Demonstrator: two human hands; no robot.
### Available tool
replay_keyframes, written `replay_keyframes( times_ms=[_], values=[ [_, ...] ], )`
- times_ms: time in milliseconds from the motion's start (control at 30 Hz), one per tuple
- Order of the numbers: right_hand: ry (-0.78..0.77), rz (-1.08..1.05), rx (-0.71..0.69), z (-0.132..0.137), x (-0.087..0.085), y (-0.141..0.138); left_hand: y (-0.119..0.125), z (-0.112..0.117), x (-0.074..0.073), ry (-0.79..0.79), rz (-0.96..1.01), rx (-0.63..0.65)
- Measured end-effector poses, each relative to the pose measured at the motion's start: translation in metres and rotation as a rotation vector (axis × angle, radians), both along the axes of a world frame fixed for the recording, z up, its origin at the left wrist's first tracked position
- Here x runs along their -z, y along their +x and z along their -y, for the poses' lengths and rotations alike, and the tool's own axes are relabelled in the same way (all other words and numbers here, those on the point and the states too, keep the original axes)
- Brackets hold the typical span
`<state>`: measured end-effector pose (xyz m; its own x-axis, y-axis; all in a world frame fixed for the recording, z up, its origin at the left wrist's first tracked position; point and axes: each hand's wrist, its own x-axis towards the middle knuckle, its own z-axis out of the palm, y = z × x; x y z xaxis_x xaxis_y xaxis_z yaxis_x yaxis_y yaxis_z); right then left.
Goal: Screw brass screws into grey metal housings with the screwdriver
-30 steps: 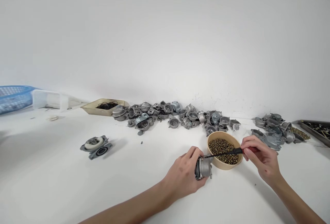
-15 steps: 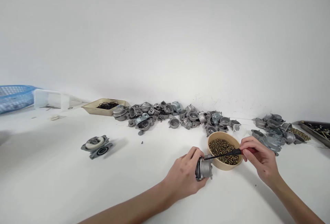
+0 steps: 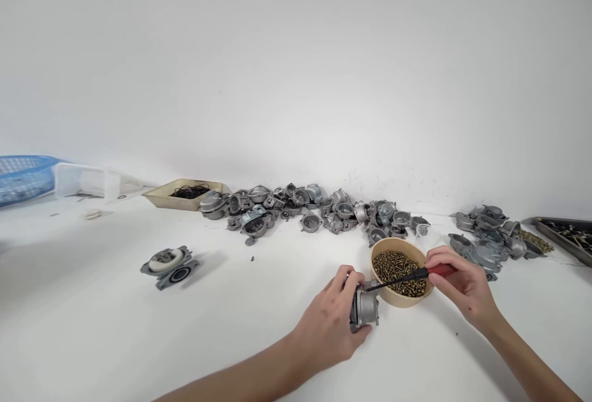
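Note:
My left hand point(image 3: 333, 315) is wrapped around a grey carburetor point(image 3: 367, 307), which is turned on its side above the white table. Between the fingers of my right hand point(image 3: 464, 285) is the red handle of a screwdriver point(image 3: 416, 274). Its dark shaft points left, and the tip touches the upper part of the carburetor; the exact contact spot is too small to make out. Just behind the shaft stands a round tan bowl point(image 3: 401, 301) filled with brass-coloured screws point(image 3: 398, 271). Another carburetor part point(image 3: 170, 265) with a white ring on top lies to the left.
Grey metal castings point(image 3: 311, 222) lie heaped along the wall, with a second heap point(image 3: 485, 242) at right. A beige tray point(image 3: 155, 198) holds black rings. A blue basket point(image 3: 28, 180) and clear plastic container point(image 3: 83, 181) stand far left, a dark tray point(image 3: 564, 235) far right.
The view has shifted slightly. My right hand has turned a little on the screwdriver, showing more of its red handle. Both hands keep their holds.

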<state>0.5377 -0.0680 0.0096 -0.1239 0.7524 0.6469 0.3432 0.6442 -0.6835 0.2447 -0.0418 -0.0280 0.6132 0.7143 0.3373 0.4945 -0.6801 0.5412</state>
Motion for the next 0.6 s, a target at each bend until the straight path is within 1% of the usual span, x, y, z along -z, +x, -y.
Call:
replay_keyframes(
  times_ms=[100, 167, 267, 367, 500, 600],
  values=[
    [-0.045, -0.037, -0.004, -0.001, 0.002, 0.0, -0.001, 0.0, -0.001, -0.048, 0.0, 0.014],
    [-0.109, -0.078, -0.013, 0.001, 0.003, -0.001, -0.001, -0.001, -0.001, -0.058, -0.026, 0.009],
    [-0.19, -0.115, 0.014, 0.004, 0.004, -0.004, -0.001, -0.001, -0.001, -0.057, -0.066, -0.012],
    [-0.167, -0.05, 0.014, 0.006, 0.002, -0.004, -0.001, -0.002, -0.001, -0.048, -0.076, -0.033],
    [-0.106, 0.063, -0.077, 0.009, -0.004, -0.002, -0.001, -0.003, 0.0, 0.005, -0.067, -0.033],
    [-0.126, 0.053, -0.118, 0.01, -0.007, -0.002, -0.001, -0.003, 0.003, 0.03, -0.066, -0.03]
  ],
)
